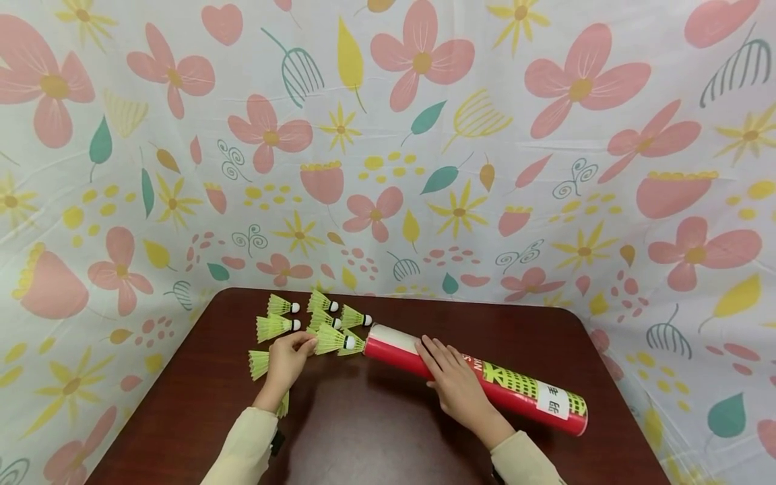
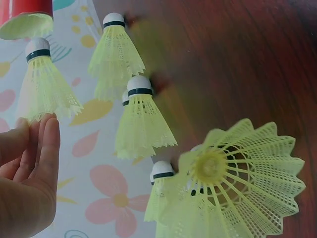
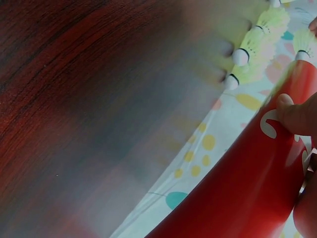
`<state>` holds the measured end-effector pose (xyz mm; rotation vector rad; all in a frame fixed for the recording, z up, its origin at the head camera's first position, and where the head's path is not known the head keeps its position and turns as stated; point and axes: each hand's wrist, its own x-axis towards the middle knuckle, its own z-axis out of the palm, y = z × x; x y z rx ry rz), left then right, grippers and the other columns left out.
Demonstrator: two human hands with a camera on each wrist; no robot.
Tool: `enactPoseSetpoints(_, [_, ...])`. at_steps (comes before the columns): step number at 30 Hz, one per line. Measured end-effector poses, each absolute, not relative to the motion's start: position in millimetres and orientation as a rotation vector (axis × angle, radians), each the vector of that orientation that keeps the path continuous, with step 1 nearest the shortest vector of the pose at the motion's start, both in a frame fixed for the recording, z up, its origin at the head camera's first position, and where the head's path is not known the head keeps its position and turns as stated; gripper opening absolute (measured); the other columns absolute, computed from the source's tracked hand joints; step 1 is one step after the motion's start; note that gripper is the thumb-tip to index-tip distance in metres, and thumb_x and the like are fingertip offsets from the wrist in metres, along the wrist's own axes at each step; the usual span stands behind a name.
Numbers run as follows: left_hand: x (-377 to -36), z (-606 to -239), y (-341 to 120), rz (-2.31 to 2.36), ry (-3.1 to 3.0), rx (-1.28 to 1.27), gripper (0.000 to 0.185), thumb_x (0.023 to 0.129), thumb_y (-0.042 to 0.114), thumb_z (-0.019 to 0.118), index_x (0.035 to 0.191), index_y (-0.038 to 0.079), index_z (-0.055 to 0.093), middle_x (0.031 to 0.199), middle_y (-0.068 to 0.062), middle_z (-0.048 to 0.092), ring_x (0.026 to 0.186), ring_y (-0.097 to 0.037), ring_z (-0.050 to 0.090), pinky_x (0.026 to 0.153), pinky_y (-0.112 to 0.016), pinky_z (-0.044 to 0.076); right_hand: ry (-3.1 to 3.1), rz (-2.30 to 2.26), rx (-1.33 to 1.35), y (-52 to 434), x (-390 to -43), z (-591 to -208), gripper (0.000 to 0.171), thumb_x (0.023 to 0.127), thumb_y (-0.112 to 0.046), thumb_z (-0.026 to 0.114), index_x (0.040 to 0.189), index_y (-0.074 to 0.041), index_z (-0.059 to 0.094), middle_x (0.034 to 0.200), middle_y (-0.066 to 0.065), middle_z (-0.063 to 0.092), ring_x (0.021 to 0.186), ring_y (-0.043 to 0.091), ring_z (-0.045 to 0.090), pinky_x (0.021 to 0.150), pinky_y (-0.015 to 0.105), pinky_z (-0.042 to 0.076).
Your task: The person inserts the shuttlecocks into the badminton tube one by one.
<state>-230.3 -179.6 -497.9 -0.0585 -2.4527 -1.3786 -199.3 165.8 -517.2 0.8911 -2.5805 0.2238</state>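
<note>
A red shuttlecock tube lies on the dark wooden table, its open white-rimmed mouth facing left. My right hand lies over the tube near that mouth, and its thumb presses the red side. My left hand pinches the skirt of a yellow-green shuttlecock whose cork points at the mouth. In the left wrist view that shuttlecock sits just below the tube mouth, with my fingertips at its skirt.
Several more yellow-green shuttlecocks lie loose at the table's far left; one lies beside my left wrist. A floral cloth hangs behind and around the table. The tube's far end nears the right edge.
</note>
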Motion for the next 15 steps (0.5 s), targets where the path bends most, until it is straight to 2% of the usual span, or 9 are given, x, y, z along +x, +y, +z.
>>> enactPoseSetpoints(15, [-235.3,-491.4,-163.1,-1.450,-2.418,-0.104,0.011,0.087,0.010,0.071,0.096,0.007,0.076,0.088,-0.009,0.073,0.077,-0.021,0.069,0.064,-0.029,0.055,-2.597,0.229,0.907,160.8,-198.3,-513.4,0.087,0.081,-0.017,0.077,0.152,-0.011,0.028,0.153,0.012,0.034,0.137,0.029,0.037,0.108,0.049,0.033])
